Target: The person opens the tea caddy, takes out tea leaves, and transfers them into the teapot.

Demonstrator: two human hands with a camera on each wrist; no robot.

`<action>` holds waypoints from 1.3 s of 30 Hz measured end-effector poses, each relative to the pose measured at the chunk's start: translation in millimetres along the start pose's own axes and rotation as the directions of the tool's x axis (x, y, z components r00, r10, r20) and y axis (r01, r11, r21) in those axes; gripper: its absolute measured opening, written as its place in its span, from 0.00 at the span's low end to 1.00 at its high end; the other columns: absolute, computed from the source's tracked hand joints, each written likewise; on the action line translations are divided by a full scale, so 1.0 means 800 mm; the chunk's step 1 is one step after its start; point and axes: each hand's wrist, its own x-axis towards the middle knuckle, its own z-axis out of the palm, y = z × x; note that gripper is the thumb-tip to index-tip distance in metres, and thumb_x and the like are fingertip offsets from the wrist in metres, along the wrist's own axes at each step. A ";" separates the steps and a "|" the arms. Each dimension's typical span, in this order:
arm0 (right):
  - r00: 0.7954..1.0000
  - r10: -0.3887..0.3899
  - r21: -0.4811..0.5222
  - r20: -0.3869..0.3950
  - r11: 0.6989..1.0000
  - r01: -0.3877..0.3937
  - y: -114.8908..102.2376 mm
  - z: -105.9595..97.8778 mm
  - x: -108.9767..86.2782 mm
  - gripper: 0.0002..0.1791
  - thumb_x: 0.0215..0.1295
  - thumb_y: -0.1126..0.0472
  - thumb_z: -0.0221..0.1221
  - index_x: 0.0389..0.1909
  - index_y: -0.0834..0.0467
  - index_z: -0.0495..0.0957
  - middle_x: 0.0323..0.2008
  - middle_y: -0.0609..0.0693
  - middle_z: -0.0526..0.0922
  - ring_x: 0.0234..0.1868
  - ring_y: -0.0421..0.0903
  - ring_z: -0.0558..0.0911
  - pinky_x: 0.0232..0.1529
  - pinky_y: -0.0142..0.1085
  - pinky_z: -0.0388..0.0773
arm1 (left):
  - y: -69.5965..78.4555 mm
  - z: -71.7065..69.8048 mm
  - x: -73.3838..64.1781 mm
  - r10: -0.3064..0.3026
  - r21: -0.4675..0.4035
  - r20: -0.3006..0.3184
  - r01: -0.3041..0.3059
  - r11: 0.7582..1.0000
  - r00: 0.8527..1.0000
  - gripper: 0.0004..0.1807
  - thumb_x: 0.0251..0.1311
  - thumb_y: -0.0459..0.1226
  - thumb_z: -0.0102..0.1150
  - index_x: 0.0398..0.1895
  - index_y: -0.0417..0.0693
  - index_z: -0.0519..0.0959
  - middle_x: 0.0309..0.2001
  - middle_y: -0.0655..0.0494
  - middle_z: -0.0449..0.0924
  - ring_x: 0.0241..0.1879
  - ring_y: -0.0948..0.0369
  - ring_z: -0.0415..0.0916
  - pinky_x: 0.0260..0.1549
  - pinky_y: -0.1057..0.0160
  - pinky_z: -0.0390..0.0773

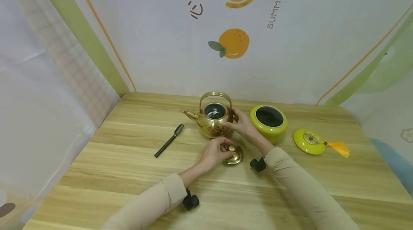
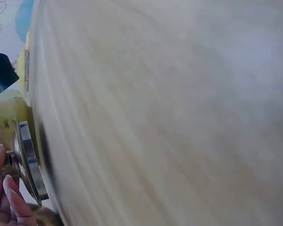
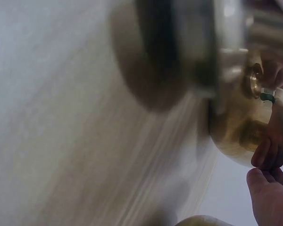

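By its knob, my left hand (image 1: 214, 154) pinches a gold teapot lid (image 1: 237, 155). In the left wrist view the lid (image 2: 27, 162) is tilted on edge in the picture, with a small gap between its rim and the table. Just behind it stands a gold teapot (image 1: 209, 126), its arched handle up and spout to the left. Its mouth is uncovered, and dark leaves lie inside. My right hand (image 1: 243, 124) holds the pot's right side, thumb on the front; its other fingers are partly hidden. In the right wrist view, the blurred lid partly covers the pot (image 3: 233, 136).
Right of the teapot is a yellow jar (image 1: 271, 135) with dark leaves inside. Its yellow lid (image 1: 304, 145) with an orange tassel (image 1: 338, 148) lies further right. A dark tea scoop (image 1: 169, 141) rests on the wooden table (image 1: 129, 172) at left. A printed cloth hangs behind.
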 end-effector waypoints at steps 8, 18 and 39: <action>1.000 0.006 -0.020 -0.001 1.000 -0.006 0.002 -0.001 0.000 0.37 0.58 0.68 0.63 0.65 0.73 0.57 0.65 0.68 0.63 0.68 0.61 0.61 0.68 0.51 0.58 | 0.001 -0.028 -0.014 0.023 -0.038 -0.048 -0.025 0.999 0.999 0.12 0.46 0.33 0.71 0.37 0.42 0.83 0.29 0.52 0.84 0.23 0.69 0.72 0.21 0.74 0.74; 1.000 0.004 -0.002 0.007 1.000 -0.004 -0.002 -0.002 0.001 0.37 0.58 0.70 0.62 0.65 0.75 0.56 0.65 0.69 0.61 0.68 0.62 0.61 0.68 0.51 0.57 | 0.021 -0.080 -0.011 0.045 -0.099 -0.211 -0.067 0.993 0.976 0.13 0.48 0.32 0.70 0.39 0.40 0.83 0.33 0.49 0.85 0.24 0.67 0.74 0.21 0.74 0.74; 1.000 -0.016 0.018 -0.017 1.000 0.016 0.047 0.002 0.015 0.39 0.57 0.63 0.65 0.67 0.67 0.59 0.66 0.62 0.64 0.69 0.56 0.62 0.69 0.47 0.59 | 0.018 -0.087 0.057 -0.022 -0.184 -0.464 -0.072 0.980 0.885 0.15 0.52 0.35 0.68 0.43 0.37 0.82 0.38 0.45 0.85 0.15 0.71 0.67 0.13 0.77 0.66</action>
